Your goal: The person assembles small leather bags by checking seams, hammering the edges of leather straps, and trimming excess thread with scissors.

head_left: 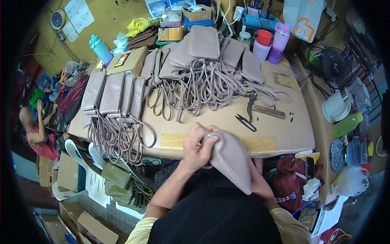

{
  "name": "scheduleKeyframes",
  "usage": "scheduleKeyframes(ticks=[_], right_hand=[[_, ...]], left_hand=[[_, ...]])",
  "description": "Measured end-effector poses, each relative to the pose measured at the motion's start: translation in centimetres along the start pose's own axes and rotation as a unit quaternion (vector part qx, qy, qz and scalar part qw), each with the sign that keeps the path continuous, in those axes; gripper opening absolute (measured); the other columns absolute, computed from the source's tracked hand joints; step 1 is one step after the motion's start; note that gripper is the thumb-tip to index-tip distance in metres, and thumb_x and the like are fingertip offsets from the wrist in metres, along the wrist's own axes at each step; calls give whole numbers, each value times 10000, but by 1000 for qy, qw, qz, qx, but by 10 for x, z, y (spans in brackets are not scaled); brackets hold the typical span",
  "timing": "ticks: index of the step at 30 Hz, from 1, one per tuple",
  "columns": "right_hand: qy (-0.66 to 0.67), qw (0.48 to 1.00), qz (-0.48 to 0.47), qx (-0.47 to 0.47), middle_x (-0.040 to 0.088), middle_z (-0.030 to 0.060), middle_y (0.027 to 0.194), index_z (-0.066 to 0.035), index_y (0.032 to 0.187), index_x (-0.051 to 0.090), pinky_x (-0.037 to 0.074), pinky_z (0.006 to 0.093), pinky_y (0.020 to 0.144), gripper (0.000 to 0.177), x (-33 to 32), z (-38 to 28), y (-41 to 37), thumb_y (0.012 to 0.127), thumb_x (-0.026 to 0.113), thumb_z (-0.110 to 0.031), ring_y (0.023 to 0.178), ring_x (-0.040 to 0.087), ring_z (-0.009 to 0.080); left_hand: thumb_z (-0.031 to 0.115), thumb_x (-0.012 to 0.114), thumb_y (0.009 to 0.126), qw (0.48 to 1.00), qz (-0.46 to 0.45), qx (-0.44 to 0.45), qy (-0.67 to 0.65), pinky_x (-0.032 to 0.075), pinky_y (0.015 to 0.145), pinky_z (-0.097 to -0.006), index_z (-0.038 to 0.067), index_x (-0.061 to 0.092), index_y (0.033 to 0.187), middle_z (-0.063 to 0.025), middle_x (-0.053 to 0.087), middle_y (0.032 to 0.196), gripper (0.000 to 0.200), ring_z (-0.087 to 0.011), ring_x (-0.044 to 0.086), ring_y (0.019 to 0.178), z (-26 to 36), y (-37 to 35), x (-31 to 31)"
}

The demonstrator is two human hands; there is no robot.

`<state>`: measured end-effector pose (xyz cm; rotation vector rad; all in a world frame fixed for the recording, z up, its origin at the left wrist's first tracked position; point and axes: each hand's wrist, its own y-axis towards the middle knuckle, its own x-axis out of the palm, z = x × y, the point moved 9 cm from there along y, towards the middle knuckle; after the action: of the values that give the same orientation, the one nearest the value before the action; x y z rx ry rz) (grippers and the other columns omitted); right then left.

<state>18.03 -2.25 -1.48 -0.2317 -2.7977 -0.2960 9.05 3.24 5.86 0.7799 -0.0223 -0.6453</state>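
Note:
My left hand (199,144) is closed, its thumb and fingers gripping one corner of a mauve-grey leather pouch (235,160). The pouch is held above my lap at the front edge of the table, tilted, with a pointed corner hanging down to the right. My right forearm (262,185) reaches up behind the pouch, which hides the hand and its fingers. Just beyond my hands, black thread snips (245,123) and a hammer (251,106) lie on the table, beside a wooden bar (269,112).
Stacked woven pouches (111,93) with dangling straps stand at left; more pouches (203,42) are piled at the back. A purple bottle (279,42) stands at back right. Green woven pouches (118,181) lie on a white chair. Another person (38,136) sits far left.

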Motion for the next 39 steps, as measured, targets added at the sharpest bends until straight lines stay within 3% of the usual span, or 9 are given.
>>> scheduleKeyframes(ticks=[2,7,10,12,20,23,28,33,39], right_hand=[[-8,991,21,132,583,63,1132,-12,1237,521,387,240,953,289,-46,36,8,971,419,-58,1097,513,115],[-345,928,39,-134,631,70,1141,-17,1196,573,468,311,873,450,-27,-70,4,801,724,-170,991,608,168],[-354,926,85,-99,669,45,1059,-22,1131,618,490,312,813,441,2,-55,2,742,772,-159,914,632,179],[-307,938,125,-101,679,45,956,0,1033,644,498,286,767,343,-6,-36,-3,739,778,-114,847,631,142],[45,979,183,-76,646,15,865,17,944,632,474,210,705,92,-23,11,-15,879,654,-44,794,573,47],[115,979,160,-45,636,5,857,13,938,625,476,207,693,90,-26,12,-13,887,649,-57,786,572,46],[-162,967,190,-57,630,14,855,7,911,608,471,210,670,108,-11,-34,-14,901,639,-96,753,573,59],[-469,829,215,-215,603,43,775,0,856,558,444,235,589,113,5,-63,-20,898,625,-81,678,563,75],[-158,954,240,-83,537,-8,674,-15,826,549,398,219,576,159,-35,-19,-5,933,575,-129,628,473,54]], left_hand=[[68,683,786,997,21,-16,70,413,553,-313,12,632,747,-87,526,645,85,-206,519,588,-6,9,-29],[86,703,784,987,-82,6,135,434,558,-306,1,659,790,-105,555,669,96,-239,554,595,1,27,-28],[91,749,757,984,-124,19,127,477,611,-284,3,690,888,-89,625,735,169,-202,615,667,0,14,-3],[88,762,759,959,3,-238,-154,507,670,-265,1,692,942,-79,678,840,214,-150,643,753,-53,-8,-8],[78,668,845,986,-41,-150,-63,451,665,-271,-2,676,912,-51,631,759,105,-139,561,684,-47,-28,0],[82,648,857,910,-27,-285,-299,438,642,-283,-8,648,866,-45,607,714,91,-141,549,668,-67,-35,15],[40,655,817,992,-100,-26,71,437,616,-337,0,635,873,-114,599,709,72,-261,573,652,-11,-10,10],[39,619,843,994,-39,-13,100,428,627,-344,14,639,869,-109,579,705,42,-272,549,655,-7,-16,6],[172,691,793,973,-154,-79,152,439,758,-433,-9,558,1117,-193,596,928,395,-365,558,856,-10,-16,23]])
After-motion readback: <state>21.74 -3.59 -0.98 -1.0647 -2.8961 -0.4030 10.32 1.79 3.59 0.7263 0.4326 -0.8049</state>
